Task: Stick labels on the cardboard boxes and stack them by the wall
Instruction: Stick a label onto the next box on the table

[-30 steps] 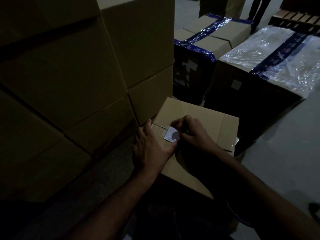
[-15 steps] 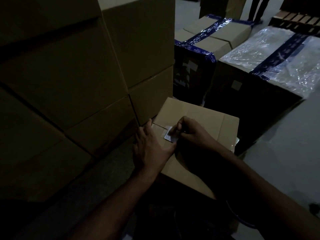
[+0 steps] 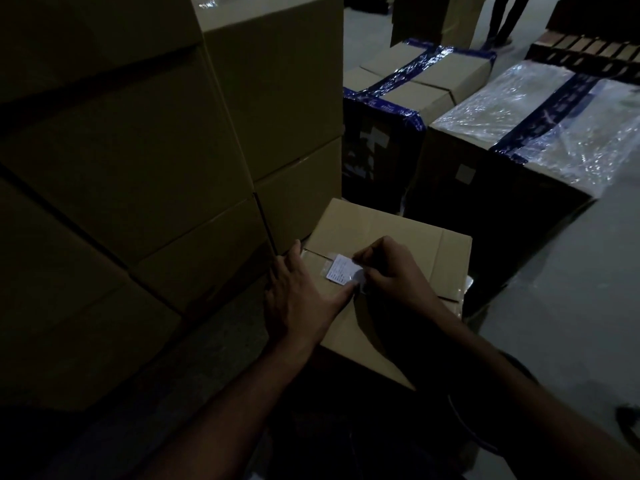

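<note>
Dim warehouse floor of pale grey concrete is seen on the right, and a tall stack of plain brown cardboard boxes fills the left, presumably by the wall, though no wall is shown. Behind, two cartons bound with blue tape and clear plastic film are stood side by side.

Nearest the camera, a low brown cardboard box is set on the floor, just beside the stack. A small white printed label lies on its top, close to the flap seam. The left hand is laid flat on the box top, its fingers straight and the thumb touching the label's lower corner. The right hand is curled, and the label's right edge is pinched between its fingers.

The labelling step is judged to be in hand; whether the label is fully stuck cannot be told. Next, it should be pressed down flat and smoothed, after which the box can be gripped by both sides and lifted onto the stack.
</note>
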{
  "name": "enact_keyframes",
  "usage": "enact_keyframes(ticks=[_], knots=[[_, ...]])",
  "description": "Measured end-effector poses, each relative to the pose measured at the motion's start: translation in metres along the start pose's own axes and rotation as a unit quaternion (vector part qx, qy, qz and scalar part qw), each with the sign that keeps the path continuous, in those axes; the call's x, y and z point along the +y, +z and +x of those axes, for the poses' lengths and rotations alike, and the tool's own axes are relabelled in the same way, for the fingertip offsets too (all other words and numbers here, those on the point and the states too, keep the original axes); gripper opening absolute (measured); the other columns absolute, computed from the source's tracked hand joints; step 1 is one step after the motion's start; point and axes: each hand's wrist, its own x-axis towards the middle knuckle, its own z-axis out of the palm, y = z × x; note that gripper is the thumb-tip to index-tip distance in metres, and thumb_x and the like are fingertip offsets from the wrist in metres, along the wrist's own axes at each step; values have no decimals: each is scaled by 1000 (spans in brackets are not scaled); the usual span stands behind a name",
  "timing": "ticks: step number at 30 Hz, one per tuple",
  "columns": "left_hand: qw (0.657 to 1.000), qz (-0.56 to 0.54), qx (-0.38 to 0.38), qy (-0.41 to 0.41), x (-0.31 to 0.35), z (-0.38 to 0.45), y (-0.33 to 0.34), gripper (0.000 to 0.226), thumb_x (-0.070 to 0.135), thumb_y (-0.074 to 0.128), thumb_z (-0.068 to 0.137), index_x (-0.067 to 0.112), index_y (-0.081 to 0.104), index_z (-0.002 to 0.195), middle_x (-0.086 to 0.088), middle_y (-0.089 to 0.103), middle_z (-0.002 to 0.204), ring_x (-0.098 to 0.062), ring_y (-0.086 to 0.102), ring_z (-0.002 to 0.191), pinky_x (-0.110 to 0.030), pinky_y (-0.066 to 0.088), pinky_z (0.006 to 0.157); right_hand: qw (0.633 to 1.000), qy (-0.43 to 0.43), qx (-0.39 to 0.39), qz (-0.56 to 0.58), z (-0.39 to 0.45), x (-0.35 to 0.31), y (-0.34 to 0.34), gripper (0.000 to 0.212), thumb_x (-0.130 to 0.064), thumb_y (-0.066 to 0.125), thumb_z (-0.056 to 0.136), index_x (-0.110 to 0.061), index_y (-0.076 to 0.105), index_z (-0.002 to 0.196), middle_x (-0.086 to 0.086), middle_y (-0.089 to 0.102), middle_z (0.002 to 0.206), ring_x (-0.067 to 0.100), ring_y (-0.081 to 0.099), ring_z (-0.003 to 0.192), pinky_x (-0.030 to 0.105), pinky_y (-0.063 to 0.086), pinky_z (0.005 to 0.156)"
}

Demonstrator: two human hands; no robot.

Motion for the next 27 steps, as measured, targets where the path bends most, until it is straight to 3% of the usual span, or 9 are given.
enact_keyframes(ticks=[5, 10, 14, 18, 22, 24, 27], knots=[[1000, -4, -3, -4, 2, -1, 0, 120, 91, 57, 60, 22, 22, 152, -6, 42, 140, -25, 45, 127, -44, 45, 97, 995, 2, 31, -93, -22, 1, 3, 32, -12, 68, 79, -35, 50, 91, -4, 65, 97, 21, 58, 98, 42, 54, 80], [1000, 1, 2, -6, 3, -1, -1, 120, 93, 54, 59, 20, 26, 151, -8, 44, 139, -26, 47, 125, -42, 46, 95, 998, 46, -5, 46, -23, -13, -15, 25, -4, 68, 85, -22, 52, 88, 3, 71, 99, 17, 69, 96, 38, 58, 80], [999, -31, -1, -13, 4, -1, 0, 117, 84, 66, 62, 22, 24, 153, -8, 45, 145, -27, 47, 130, -42, 41, 99, 992, 20, 25, -126, -44, -8, -10, 21, -9, 67, 84, -22, 59, 98, 2, 64, 100, 16, 52, 102, 31, 49, 82], [998, -42, -32, -18, 4, 1, 1, 108, 77, 62, 74, 23, 17, 157, -6, 44, 152, -27, 46, 135, -42, 38, 102, 956, -34, 99, -274, -87, -11, 4, 16, -22, 69, 85, -21, 61, 99, -4, 64, 110, 16, 44, 103, 27, 37, 82], [997, -56, -42, -23, 3, 3, 4, 86, 59, 60, 89, 22, 20, 156, -9, 43, 152, -28, 43, 137, -42, 35, 106, 938, -77, 72, -330, -104, -6, 6, 25, -27, 64, 88, -22, 61, 112, -5, 58, 129, 17, 48, 120, 33, 43, 96], [996, -68, -53, -36, -1, 6, 3, 86, 55, 63, 90, 21, 20, 157, -12, 39, 154, -31, 38, 140, -45, 34, 109, 940, -95, 55, -323, -98, -4, -2, 28, -31, 53, 91, -22, 61, 116, -6, 57, 132, 15, 46, 122, 34, 44, 99], [991, -93, -69, -60, -9, 5, -4, 96, 57, 70, 83, 20, 20, 157, -15, 34, 155, -33, 34, 141, -45, 32, 111, 944, -119, -32, -305, -79, 3, -29, 42, -34, 39, 89, -23, 61, 123, -9, 56, 135, 9, 42, 124, 28, 38, 103]])
